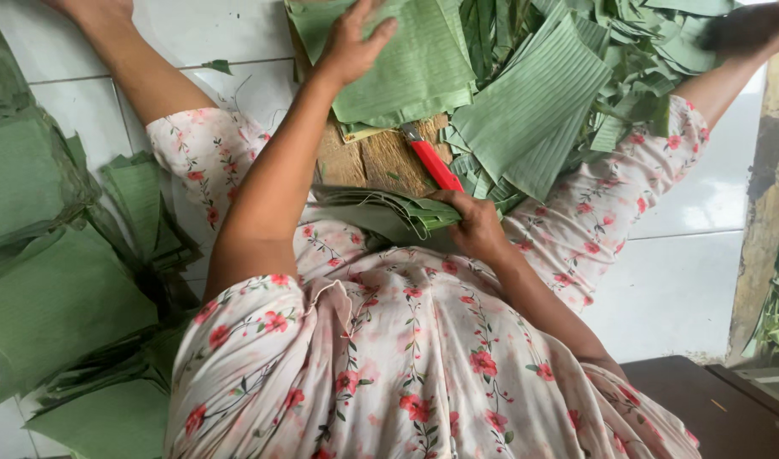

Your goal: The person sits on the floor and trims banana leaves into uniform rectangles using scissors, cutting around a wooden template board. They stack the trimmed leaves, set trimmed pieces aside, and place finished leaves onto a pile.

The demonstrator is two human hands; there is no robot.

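A seated person's left hand [355, 42] lay flat, fingers spread, on a cut leaf sheet [415, 68] resting on a wooden block [381, 157], farther from the body. The right hand [474, 223] was nearer, in the lap, closed on a red-handled knife [432, 161] and touching a leaf stack [381, 212]. The knife ran diagonally up toward the sheet.

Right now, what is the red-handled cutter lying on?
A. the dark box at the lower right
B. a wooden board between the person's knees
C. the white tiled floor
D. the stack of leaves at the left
B: the red-handled cutter lies on the wooden board, just above the right hand, which grips a folded wad of green leaves, while the left hand presses on a cut leaf sheet.
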